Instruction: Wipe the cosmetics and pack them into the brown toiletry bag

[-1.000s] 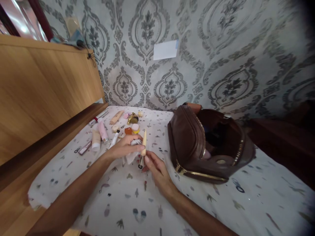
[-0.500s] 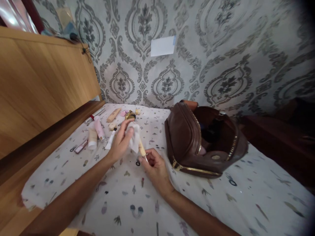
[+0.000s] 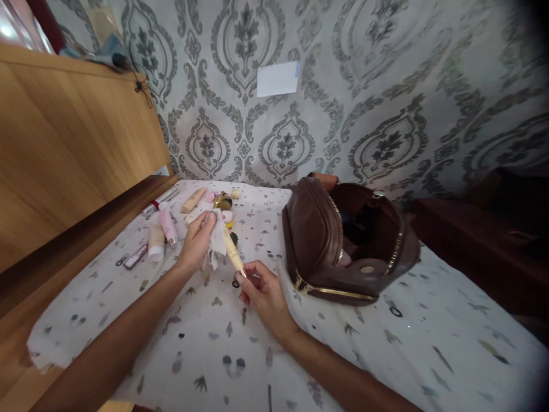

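Note:
Between my two hands is a slim cream-coloured cosmetic tube (image 3: pixel 233 255), tilted up to the left. My right hand (image 3: pixel 265 294) pinches its lower end. My left hand (image 3: pixel 196 241) is closed on a white wipe (image 3: pixel 218 236), which lies against the tube's upper end. Left of my left hand are a beige tube (image 3: pixel 156 242) with a white cap, a pink tube (image 3: pixel 168 225) and a slim mauve item (image 3: pixel 138 257). Just beyond the wipe sit a gold-and-dark rounded item (image 3: pixel 223 201), a small pink-and-yellow item (image 3: pixel 228 218) and a peach bottle (image 3: pixel 194 200).
An open brown leather bag (image 3: pixel 315 234) with gold zips stands to the right. The cosmetics lie on a white printed cloth (image 3: pixel 231 337). A wooden panel (image 3: pixel 77 149) rises at the left, and a patterned wall with a white card (image 3: pixel 278 79) is behind.
The wipe has slid toward the tube's upper end, baring more of the tube. My left hand has shifted slightly left. Small items behind the wipe now show. The whole view has shifted a little.

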